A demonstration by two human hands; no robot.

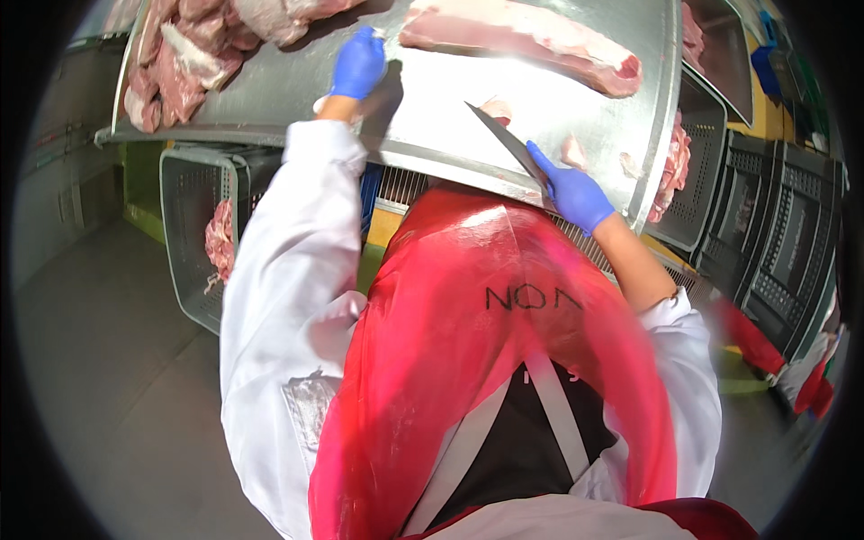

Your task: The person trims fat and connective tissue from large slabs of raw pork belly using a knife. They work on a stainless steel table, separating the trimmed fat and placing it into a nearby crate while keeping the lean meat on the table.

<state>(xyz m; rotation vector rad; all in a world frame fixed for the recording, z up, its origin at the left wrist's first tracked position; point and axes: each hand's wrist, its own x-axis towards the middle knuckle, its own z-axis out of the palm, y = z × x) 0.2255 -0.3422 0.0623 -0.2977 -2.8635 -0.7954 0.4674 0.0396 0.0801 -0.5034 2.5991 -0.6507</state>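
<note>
A knife [506,138] is in my right hand [576,191], which wears a blue glove. Its dark blade points up and to the left over the steel table [423,108]. My left hand [358,67], also gloved in blue, is closed above the table; a small pale bit shows by its fingertips, too small to name. Just right of that hand lies a long slab of meat [522,40] with a pale fat layer. Small meat scraps [573,151] lie near the knife. To the left is a pile of meat pieces [184,67].
Below the table's left side stands a grey crate [193,256] with meat trimmings [219,241] inside. Past the right edge, another crate [706,193] holds meat. A further bin [724,54] sits behind it. Black perforated crates [765,211] stand at the far right.
</note>
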